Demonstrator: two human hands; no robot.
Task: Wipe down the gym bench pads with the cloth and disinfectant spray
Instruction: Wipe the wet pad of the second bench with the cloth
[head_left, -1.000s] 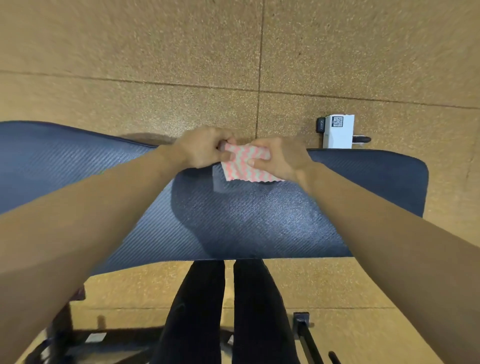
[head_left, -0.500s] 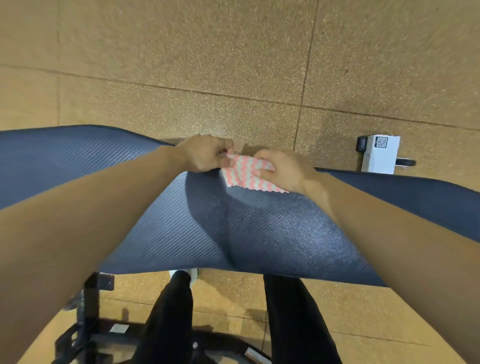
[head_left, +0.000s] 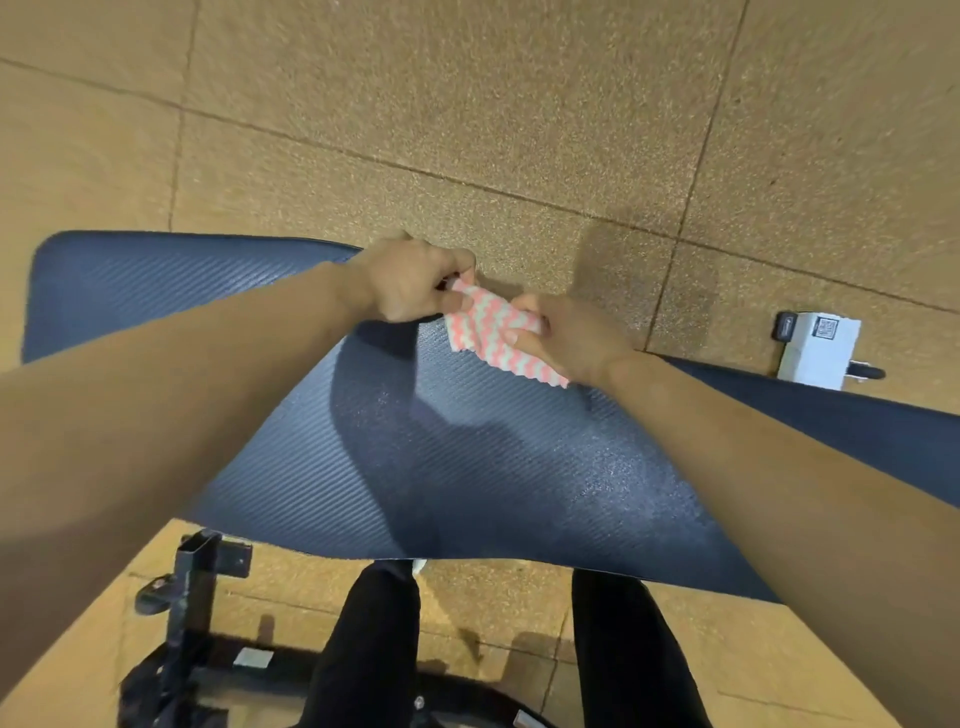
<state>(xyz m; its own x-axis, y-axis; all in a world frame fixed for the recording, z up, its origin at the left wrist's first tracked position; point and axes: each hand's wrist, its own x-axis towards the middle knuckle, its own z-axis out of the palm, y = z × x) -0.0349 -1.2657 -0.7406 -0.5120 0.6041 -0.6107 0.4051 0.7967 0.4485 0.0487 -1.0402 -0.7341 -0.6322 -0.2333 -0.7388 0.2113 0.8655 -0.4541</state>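
A dark blue ribbed bench pad (head_left: 467, 467) runs across the middle of the head view. Over its far edge I hold a small pink-and-white zigzag cloth (head_left: 498, 332) with both hands. My left hand (head_left: 415, 283) pinches the cloth's upper left corner. My right hand (head_left: 566, 338) grips its right side, thumb on top. The cloth hangs loosely just above the pad. No spray bottle is in view.
A white box with a QR label (head_left: 818, 348) stands on the speckled tan floor beyond the pad at right. The bench's black metal frame (head_left: 192, 597) shows at lower left. My legs in black trousers (head_left: 374, 649) stand at the pad's near edge.
The view has swung left, so the pad's left end shows and the white box sits further right. Both hands keep hold of the cloth and have shifted slightly along the far edge.
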